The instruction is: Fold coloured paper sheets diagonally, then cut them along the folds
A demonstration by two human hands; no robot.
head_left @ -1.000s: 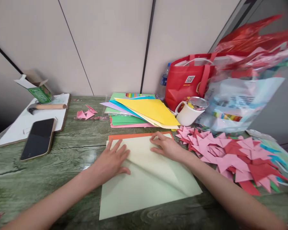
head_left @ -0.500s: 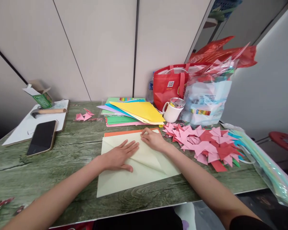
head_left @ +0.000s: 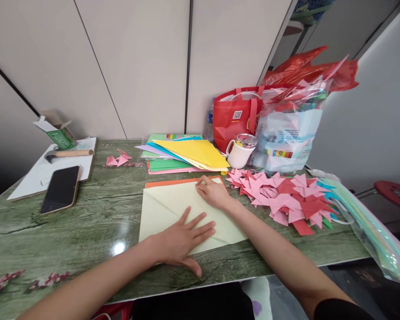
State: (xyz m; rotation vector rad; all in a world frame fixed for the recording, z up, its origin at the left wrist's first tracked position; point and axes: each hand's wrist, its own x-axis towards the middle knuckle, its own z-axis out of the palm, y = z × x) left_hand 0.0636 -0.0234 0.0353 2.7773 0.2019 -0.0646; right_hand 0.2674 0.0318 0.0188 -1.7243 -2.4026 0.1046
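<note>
A sheet of pale cream paper (head_left: 166,200) lies on the table with a diagonal crease across it, its lower edge partly covered by my hand. My left hand (head_left: 183,240) rests flat on its lower part, fingers spread and thumb out past the edge. At the sheet's upper edge, my right hand (head_left: 213,192) has curled fingers pinched together on the paper. An orange sheet (head_left: 163,182) shows as a strip beneath the cream one.
Behind lies a stack of coloured paper (head_left: 190,153). A white mug (head_left: 240,155) stands before a red bag (head_left: 233,120). Folded pink and red paper pieces (head_left: 280,195) are heaped at right. A phone (head_left: 62,189), a hammer (head_left: 70,154) and a green box (head_left: 60,135) are at left.
My left hand has slid toward me and to the right across the cream paper, its fingers spreading wider. The raised flap now lies flatter. My right hand has stayed at the upper edge.
</note>
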